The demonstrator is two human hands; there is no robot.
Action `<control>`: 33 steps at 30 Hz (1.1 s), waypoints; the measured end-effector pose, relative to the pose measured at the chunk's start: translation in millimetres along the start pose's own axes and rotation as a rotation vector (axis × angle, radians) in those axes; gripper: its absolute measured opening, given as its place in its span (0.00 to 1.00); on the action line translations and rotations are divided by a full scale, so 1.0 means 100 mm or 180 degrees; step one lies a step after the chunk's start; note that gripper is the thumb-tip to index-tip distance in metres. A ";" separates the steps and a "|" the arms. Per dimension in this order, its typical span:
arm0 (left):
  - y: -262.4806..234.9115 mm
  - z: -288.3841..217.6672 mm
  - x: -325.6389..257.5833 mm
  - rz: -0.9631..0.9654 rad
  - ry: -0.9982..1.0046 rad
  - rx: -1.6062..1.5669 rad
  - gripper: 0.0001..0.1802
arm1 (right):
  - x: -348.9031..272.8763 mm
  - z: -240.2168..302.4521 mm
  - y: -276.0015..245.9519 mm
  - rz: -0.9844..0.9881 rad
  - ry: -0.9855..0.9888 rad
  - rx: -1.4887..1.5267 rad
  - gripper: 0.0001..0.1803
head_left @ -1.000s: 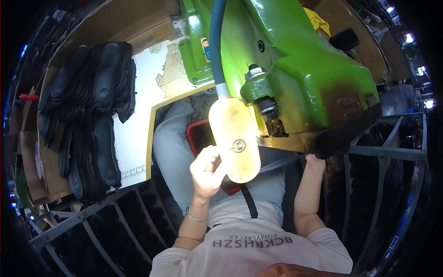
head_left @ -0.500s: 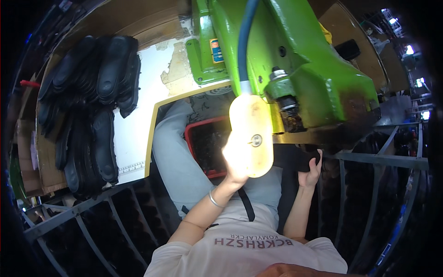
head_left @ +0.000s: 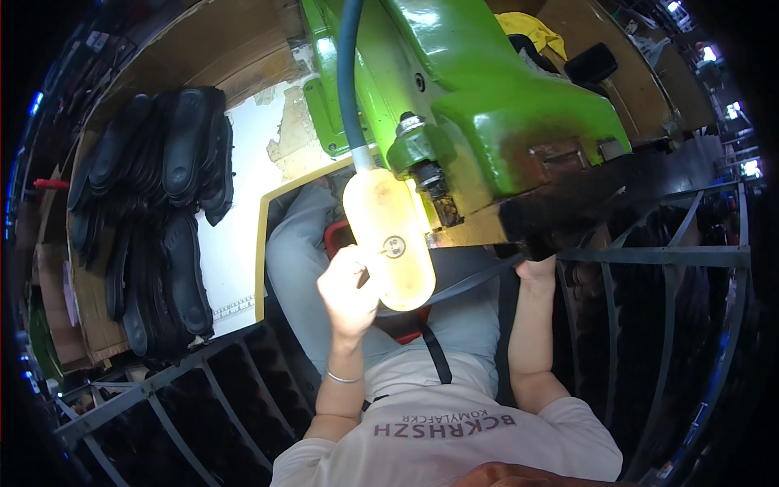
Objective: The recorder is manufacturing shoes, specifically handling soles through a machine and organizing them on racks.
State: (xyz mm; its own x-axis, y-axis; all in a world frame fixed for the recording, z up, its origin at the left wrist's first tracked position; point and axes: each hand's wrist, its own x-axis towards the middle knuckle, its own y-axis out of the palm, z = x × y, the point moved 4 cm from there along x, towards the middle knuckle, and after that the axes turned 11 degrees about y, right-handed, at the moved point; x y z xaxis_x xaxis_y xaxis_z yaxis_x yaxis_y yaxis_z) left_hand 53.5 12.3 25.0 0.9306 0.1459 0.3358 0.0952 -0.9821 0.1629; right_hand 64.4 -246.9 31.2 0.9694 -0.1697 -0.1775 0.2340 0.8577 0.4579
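Note:
My left hand (head_left: 349, 294) is beside the lower left edge of a glowing oblong lamp (head_left: 395, 276), its fingers curled in a pinch. What they hold, if anything, I cannot make out. Over on the right, my right hand (head_left: 535, 269) is under the dark front edge of a green machine (head_left: 495, 105), which hides its fingers. A dark, band-like piece (head_left: 479, 277) runs from behind the lamp toward that hand; whether either hand grips it is unclear. From above, a blue-grey flexible hose (head_left: 347, 81) comes down to the lamp.
Black shoe soles (head_left: 180, 154) lie in stacks on the white tabletop (head_left: 243, 243) to the left. The table has a yellow-edged cutout (head_left: 261, 268) above my legs. A red-rimmed container (head_left: 334, 237) shows behind the lamp. Metal railings (head_left: 649, 256) flank me, and a yellow cloth (head_left: 531, 31) lies behind the machine.
My left hand has come out from behind the lamp to its left side. My right hand's fingers, visible before, have gone under the machine edge. The view has shifted, moving machine and lamp leftward.

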 end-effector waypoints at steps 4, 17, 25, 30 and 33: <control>-0.18 -0.12 0.13 0.0288 -0.0143 -0.0060 0.10 | 0.01 -0.12 0.19 0.0495 0.0089 0.0166 0.22; 0.22 0.18 -0.13 0.0464 0.0688 0.0689 0.12 | 0.10 0.07 -0.36 -0.0248 -0.0521 -0.0119 0.15; 0.07 0.27 0.04 0.0389 0.0030 -0.0342 0.12 | 0.06 -0.01 -0.20 -0.0089 -0.0521 -0.0205 0.13; -0.29 -0.10 0.15 0.0196 -0.0352 -0.0295 0.11 | -0.09 -0.37 0.08 -0.0078 -0.0306 -0.0622 0.15; -0.60 0.05 -0.04 0.0029 -0.0777 -0.0179 0.10 | -0.14 -0.39 0.33 -0.0115 -0.0651 -0.1245 0.11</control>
State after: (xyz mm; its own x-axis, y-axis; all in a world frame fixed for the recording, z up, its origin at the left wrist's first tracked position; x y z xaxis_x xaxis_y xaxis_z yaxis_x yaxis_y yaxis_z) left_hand 45.8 70.5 9.7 0.9898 0.0970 0.1045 0.0728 -0.9740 0.2146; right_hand 55.2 -197.5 14.6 0.9651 -0.2617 0.0068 0.2602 0.9619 0.0834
